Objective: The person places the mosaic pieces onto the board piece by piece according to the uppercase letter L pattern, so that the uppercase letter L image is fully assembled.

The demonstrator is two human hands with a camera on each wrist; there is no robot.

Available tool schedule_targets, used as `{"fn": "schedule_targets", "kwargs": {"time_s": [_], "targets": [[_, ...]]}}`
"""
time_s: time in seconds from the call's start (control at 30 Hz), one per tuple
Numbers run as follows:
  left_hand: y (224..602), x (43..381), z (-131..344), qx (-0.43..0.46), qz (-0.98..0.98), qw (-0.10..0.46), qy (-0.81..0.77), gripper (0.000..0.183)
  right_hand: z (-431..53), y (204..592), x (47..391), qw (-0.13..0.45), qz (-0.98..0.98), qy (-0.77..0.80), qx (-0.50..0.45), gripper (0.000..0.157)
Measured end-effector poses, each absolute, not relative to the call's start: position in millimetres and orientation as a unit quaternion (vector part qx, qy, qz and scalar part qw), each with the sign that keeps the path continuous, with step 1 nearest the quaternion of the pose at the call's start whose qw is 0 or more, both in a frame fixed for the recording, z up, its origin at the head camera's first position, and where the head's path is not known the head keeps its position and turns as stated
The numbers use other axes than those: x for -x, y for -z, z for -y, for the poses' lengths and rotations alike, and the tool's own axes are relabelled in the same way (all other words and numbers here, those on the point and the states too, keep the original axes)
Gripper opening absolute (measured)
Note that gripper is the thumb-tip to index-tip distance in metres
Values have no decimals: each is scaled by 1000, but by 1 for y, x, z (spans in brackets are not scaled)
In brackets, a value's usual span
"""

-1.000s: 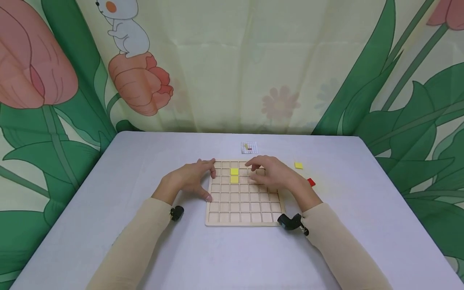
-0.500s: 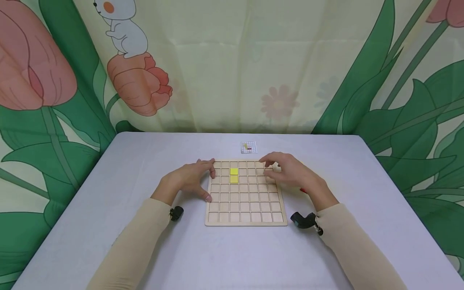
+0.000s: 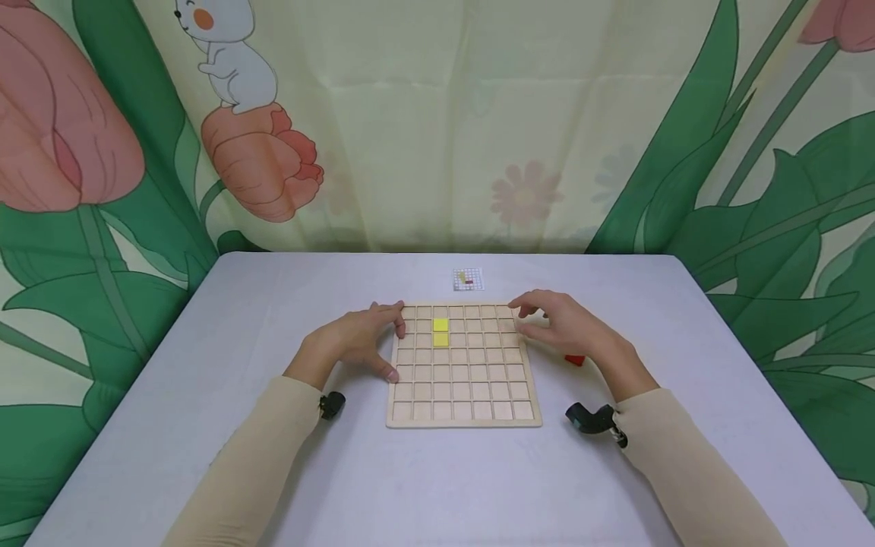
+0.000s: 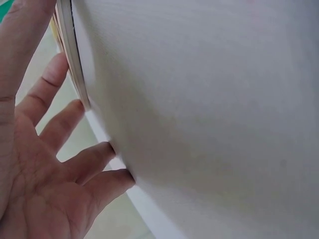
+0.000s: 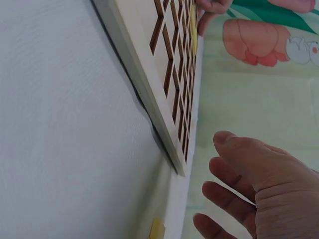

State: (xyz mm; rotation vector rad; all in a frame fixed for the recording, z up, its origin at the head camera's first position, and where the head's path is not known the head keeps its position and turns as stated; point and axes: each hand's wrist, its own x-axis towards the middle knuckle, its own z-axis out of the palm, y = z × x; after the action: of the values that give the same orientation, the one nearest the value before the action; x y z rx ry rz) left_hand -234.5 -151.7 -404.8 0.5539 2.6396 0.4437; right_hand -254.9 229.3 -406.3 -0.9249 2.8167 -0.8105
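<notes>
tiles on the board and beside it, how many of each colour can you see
Yellow: 3 (two yellow tiles on the board, one lone yellow tile off it, low in the right wrist view)
Red: 1 (red tile by the right hand, which may hide more)
Total: 4 in sight

I could read no words, numbers or brands anywhere. The small card [image 3: 468, 279] on my surface [image 3: 342, 281] bore a printed grid [image 3: 475, 275], partly coloured yellow and red.
</notes>
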Motion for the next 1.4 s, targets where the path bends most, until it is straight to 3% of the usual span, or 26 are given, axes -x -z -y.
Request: {"fn": "schedule_targets", "kwargs": {"time_s": [0.7,1.03,1.4], "targets": [[406,237,154,-207,-947,199,-146,67,-271,422,251,30,-926,280,253,37],[407,236,152,-209,-946,196,-152,67,-284,424,249,40,-942,242,230,43],[407,237,152,-211,-945,195,-154,69,-291,427,255,17,-942,229,243,42]]}}
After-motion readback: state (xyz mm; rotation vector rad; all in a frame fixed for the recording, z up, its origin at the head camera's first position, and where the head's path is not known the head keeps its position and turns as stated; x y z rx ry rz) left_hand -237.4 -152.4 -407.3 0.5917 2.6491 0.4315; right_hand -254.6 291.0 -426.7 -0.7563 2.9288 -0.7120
